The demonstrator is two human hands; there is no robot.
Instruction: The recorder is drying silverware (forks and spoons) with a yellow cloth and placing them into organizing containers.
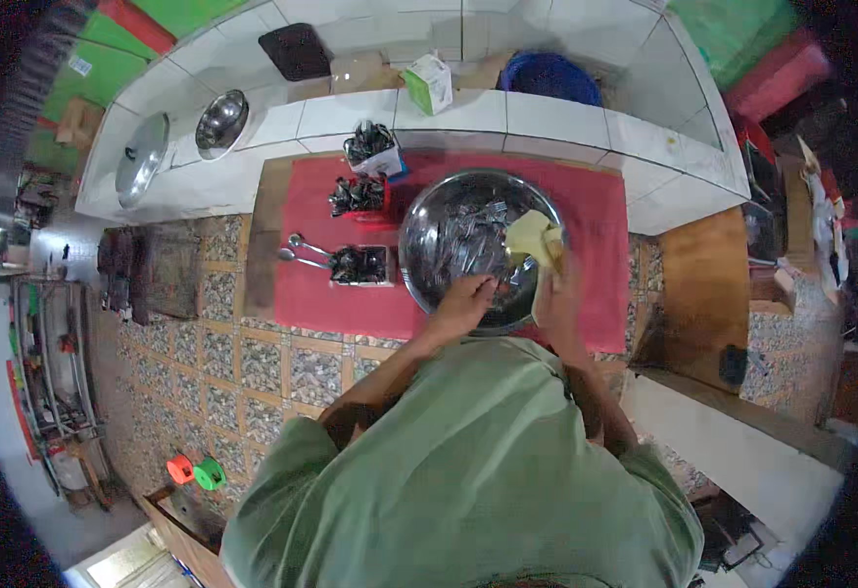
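Observation:
A large round metal basin (pixel 440 220) stands on a red-covered table (pixel 598 220), with many forks (pixel 466 235) lying in it. My left hand (pixel 469 298) is over the basin's near rim, its fingers drawn together; whether they hold anything is too unclear to tell. My right hand (pixel 557 283), at the basin's right side, grips a pale yellow cloth (pixel 532 234), and fork tines show just below the cloth. Left of the basin, a small container (pixel 377 266) holds dark-looking cutlery, and two metal spoons (pixel 304 250) lie beside it.
Behind the small container stand a red container of cutlery (pixel 366 202) and a white box of cutlery (pixel 374 158). A white-tiled ledge (pixel 451 110) runs along the back, bearing a green and white box (pixel 429 84), a metal bowl (pixel 222 125) and a metal lid (pixel 141 160). Behind it sits a blue tub (pixel 550 77).

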